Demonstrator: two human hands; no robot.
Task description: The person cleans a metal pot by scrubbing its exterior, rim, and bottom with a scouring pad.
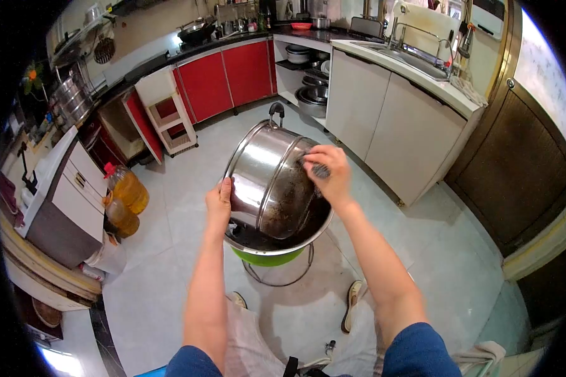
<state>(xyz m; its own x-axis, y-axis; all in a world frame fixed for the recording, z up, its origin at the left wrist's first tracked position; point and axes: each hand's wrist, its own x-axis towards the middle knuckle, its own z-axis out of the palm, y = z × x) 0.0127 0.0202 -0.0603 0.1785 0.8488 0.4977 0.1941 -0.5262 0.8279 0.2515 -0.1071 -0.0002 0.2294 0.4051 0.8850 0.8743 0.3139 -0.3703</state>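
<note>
Gleaming steel pot (267, 182), tilted, browned toward one end, perhaps greasy

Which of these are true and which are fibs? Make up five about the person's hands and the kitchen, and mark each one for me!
1. The left hand is holding the shiny metal pot. True.
2. The right hand is holding a wooden spoon. False: it holds a grey scrubber against the pot.
3. The metal pot stands upright on the floor. False: it is tilted, with its lower part in a wide basin.
4. Two big bottles of yellow liquid are on the left side of the picture. True.
5. The doors under the sink are bright red. False: they are pale.
</note>
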